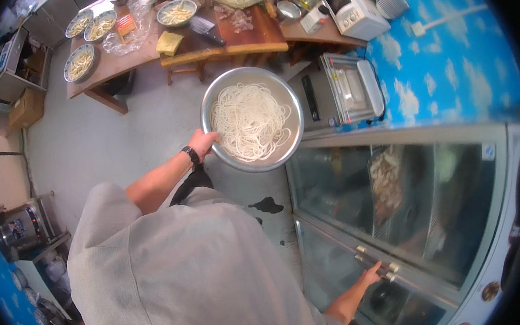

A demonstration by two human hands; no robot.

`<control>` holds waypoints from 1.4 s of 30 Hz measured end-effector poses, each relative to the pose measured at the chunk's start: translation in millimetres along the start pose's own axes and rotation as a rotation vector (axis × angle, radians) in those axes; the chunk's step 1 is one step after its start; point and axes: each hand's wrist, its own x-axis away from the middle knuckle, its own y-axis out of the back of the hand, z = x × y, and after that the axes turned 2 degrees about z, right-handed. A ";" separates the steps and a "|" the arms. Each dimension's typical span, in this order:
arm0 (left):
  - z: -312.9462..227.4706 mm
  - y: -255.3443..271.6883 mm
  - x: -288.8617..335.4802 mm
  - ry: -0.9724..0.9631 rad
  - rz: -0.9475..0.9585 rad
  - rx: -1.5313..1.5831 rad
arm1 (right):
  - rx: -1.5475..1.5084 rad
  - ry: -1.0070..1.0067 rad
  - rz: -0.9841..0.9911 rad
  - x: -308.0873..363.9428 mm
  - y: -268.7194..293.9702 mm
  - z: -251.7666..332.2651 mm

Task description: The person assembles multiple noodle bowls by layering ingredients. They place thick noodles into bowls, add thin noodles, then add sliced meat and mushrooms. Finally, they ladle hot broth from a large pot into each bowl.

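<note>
My left hand (202, 143) grips the rim of a wide metal bowl (296, 125), fingers closed at its near left side. Inside lies a loose heap of long white noodles (251, 122). The bowl is held out in front of me above the floor. At the lower right, my right hand (373, 273) is on a handle (389, 270) of the glass-fronted fridge (481, 223), its fingers bent at it. How firmly they wrap it is hard to see. Behind the glass, a bag of pale food (387, 178) shows through reflections.
A wooden table (118, 66) at the far left bears bowls of pale strips (81, 63) and a yellow block (169, 43). A cleaver (208, 31) lies on the brown board (255, 31). Beyond the bowl stands a low appliance (354, 90). A dark wet patch (267, 205) marks the grey floor.
</note>
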 end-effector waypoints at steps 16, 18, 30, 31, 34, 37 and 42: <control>-152.1 -133.0 -196.6 0.039 -0.037 0.191 | 0.150 0.839 1.508 301.4 -559.4 399.4; -164.4 -134.8 -219.2 0.054 -0.046 0.132 | 0.229 1.064 1.455 328.0 -644.9 433.3; -202.8 -125.5 -280.5 0.077 -0.122 0.201 | 0.328 1.417 1.370 360.1 -775.3 471.5; -206.3 -123.0 -278.6 0.106 -0.112 0.111 | 0.247 1.448 1.394 356.9 -766.6 490.7; -214.6 -119.6 -267.4 0.130 -0.010 0.223 | 0.297 1.479 1.399 347.2 -736.1 549.7; -234.8 -108.0 -252.1 0.145 0.033 0.107 | 0.353 1.458 1.389 341.1 -701.3 596.1; -321.0 -100.1 -221.6 -0.276 -0.193 -0.853 | 0.209 1.362 1.369 334.9 -660.7 650.7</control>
